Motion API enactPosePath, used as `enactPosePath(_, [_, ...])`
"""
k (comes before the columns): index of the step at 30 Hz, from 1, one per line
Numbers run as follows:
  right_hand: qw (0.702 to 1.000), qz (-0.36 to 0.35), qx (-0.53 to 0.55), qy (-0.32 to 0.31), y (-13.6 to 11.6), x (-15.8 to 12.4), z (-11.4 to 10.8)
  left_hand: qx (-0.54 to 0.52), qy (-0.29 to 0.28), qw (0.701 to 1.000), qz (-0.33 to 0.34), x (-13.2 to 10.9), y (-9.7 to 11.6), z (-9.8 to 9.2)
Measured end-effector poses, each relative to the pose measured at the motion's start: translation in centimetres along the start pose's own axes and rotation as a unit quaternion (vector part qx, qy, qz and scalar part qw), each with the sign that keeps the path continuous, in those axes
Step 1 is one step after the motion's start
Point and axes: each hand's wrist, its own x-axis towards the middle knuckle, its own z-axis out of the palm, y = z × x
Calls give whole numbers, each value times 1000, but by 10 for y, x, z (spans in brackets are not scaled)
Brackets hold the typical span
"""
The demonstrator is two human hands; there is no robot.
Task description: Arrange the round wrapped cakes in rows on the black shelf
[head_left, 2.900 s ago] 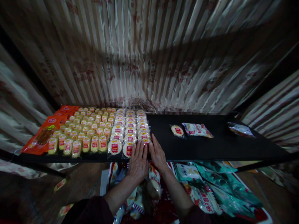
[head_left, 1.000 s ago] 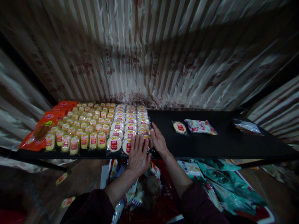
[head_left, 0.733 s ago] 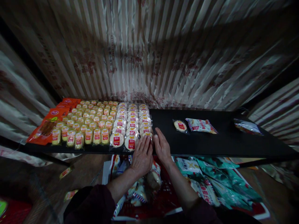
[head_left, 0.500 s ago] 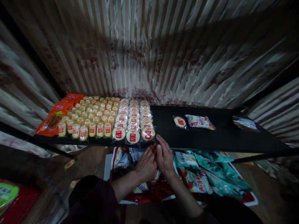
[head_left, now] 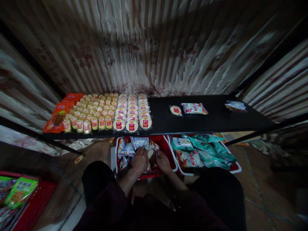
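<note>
Both hands are low inside the left red basket [head_left: 173, 158], among packaged snacks. My left hand [head_left: 140, 161] is closed at the edge of a pale round wrapped cracker [head_left: 150, 154], its fingertips against it. My right hand [head_left: 164, 162] is just right of the cracker, fingers curled in; what they pinch is too dark to make out. On the black shelf [head_left: 163, 123] above, similar wrapped round crackers [head_left: 132, 125] stand in three overlapping rows. Left of these are rows of small yellow wrapped cakes [head_left: 94, 123], then orange snack bags [head_left: 57, 119].
Further right on the shelf lie one wrapped cracker [head_left: 175, 110], a white-and-red packet [head_left: 194, 108] and a shiny packet [head_left: 235, 106]. A second basket [head_left: 237, 169] holds green bags [head_left: 204, 148]. Another red basket [head_left: 43, 195] stands at lower left. A small packet [head_left: 79, 159] lies on the floor.
My hands have gone from close together near the shelf's front edge down into the basket, and moved apart. A pale cracker now shows between them. The view has shifted, showing more of the baskets.
</note>
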Motion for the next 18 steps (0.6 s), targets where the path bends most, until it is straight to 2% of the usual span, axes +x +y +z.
enactPosePath(2, [998, 43, 29, -25, 8, 2, 2, -19, -9, 1000, -18, -3, -9, 1])
enactPosePath(5, [994, 73, 59, -56, 17, 4, 3, -36, -24, 999, 19, -12, -18, 12])
enactPosePath(10, [985, 98, 130, -55, 26, 10, 9, -39, -13, 998, 36, -25, -22, 37])
enactPosePath(14, [981, 98, 157, -64, 31, 11, 13, -97, 59, 993, 12, -32, -22, 38])
enactPosePath(18, [980, 103, 165, -50, 34, 12, 16, -133, 137, 979, -74, -44, -19, 31])
